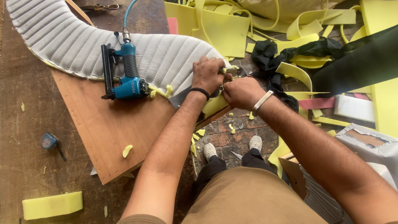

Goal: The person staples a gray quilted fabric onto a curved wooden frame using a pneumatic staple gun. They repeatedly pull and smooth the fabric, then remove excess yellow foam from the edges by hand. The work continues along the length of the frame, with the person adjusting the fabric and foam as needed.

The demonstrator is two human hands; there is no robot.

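near the camera, tan trousers (253, 199) and grey shoes (210, 150) stand over brick floor (232, 132). the left hand (208, 74) grips the end of a grey quilted pad (124, 45), the right hand (241, 92) closed just beside it on yellow foam (214, 104). a blue staple gun (126, 79) lies left on the board (107, 124).
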